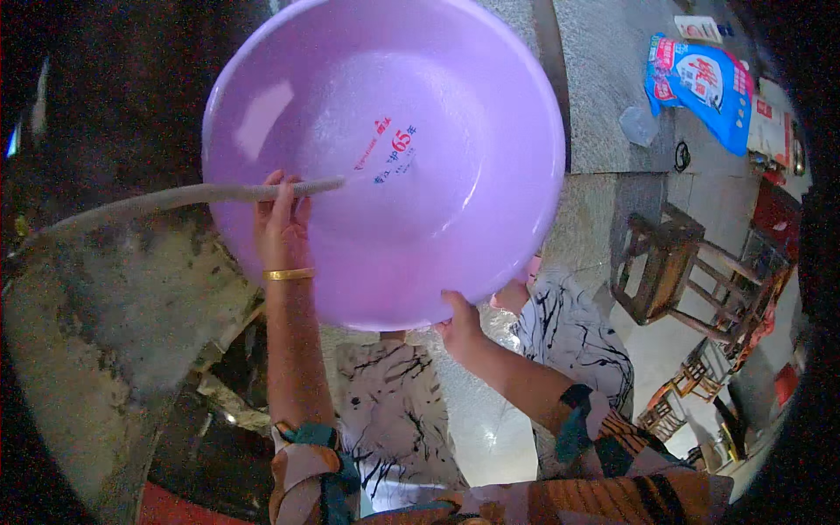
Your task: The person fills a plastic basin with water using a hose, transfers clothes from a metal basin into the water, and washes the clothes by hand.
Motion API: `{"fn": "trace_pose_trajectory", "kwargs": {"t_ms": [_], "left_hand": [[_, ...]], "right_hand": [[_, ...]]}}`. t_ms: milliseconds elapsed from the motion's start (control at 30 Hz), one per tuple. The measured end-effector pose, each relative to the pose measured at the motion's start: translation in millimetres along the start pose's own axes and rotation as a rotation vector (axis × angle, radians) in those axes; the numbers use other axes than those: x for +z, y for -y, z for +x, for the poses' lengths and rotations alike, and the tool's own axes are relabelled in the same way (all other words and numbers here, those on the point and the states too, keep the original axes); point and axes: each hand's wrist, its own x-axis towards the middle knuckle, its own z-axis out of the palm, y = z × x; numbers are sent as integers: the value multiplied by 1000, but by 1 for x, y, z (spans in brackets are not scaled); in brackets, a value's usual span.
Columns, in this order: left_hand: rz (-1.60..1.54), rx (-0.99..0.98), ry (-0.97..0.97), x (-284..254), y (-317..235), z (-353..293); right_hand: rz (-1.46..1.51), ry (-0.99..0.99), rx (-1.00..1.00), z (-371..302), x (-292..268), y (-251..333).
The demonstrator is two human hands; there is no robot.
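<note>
A wide lavender basin (499, 166) is gripped at its near rim by the right hand (459, 332), thumb hooked over. Across the basin's left edge, a grey hose (175, 201) is held in the left hand's (284, 232) curled fingers, its end aimed inward. Rinsing or filling seems under way; a steady rim and controlled aim would be needed next. Beyond the basin's right edge, a blue packet (700, 92) and wooden stool (661, 262) are seen.

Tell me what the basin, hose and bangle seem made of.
Purple basin: probably plastic, glossy, with bright reflections on its smooth wall.
Hose: rubber or soft plastic, I can't tell which; dull grey, bending in a smooth curve.
Bangle: apparently metal, gold-coloured and shiny; solid or plated can't be told.
</note>
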Motion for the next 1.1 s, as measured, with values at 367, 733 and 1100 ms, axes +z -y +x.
{"fn": "trace_pose_trajectory", "kwargs": {"t_ms": [367, 733, 1100], "left_hand": [[39, -299, -129, 39, -25, -13], [-192, -269, -85, 73, -41, 39], [-245, -334, -48, 10, -37, 57]], "right_hand": [[231, 200, -12, 26, 33, 40], [201, 223, -239, 96, 103, 143], [-884, 128, -451, 90, -91, 132]]}}
